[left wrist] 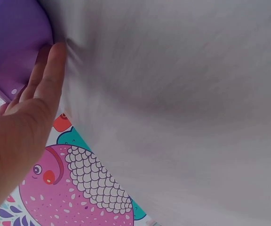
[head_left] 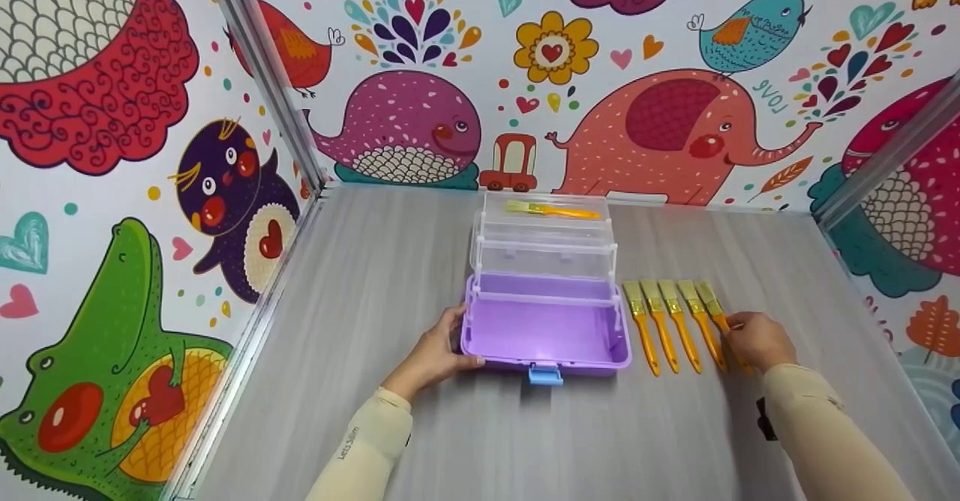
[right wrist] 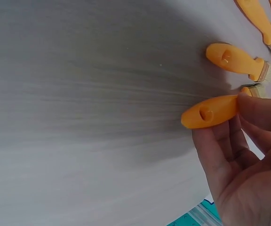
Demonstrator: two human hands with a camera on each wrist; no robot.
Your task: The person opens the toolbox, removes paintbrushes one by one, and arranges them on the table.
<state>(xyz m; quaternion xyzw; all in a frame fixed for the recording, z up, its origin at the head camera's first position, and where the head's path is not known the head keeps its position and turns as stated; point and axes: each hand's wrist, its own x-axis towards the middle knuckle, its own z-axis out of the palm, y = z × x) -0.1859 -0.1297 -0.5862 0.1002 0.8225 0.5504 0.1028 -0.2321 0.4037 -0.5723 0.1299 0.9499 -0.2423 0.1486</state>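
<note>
A purple plastic storage box (head_left: 544, 328) with clear fold-out trays (head_left: 544, 253) stands unfolded on the table. My left hand (head_left: 435, 351) holds its front left corner, thumb at the front and fingers along the side; the left wrist view shows that hand (left wrist: 36, 99) against the purple wall. To the right of the box, several flat paintbrushes (head_left: 677, 328) with orange handles lie in a row, bristles pointing away. My right hand (head_left: 761, 340) pinches the handle of the rightmost paintbrush (right wrist: 211, 112) between thumb and fingers. Another paintbrush (head_left: 566, 211) lies in the farthest clear tray.
A light blue latch (head_left: 545, 374) hangs at the front of the box. The grey wood-grain table (head_left: 360, 261) is bounded by cartoon-printed wall panels (head_left: 405, 118) at the back and both sides, with metal frame strips (head_left: 266, 73) at the corners.
</note>
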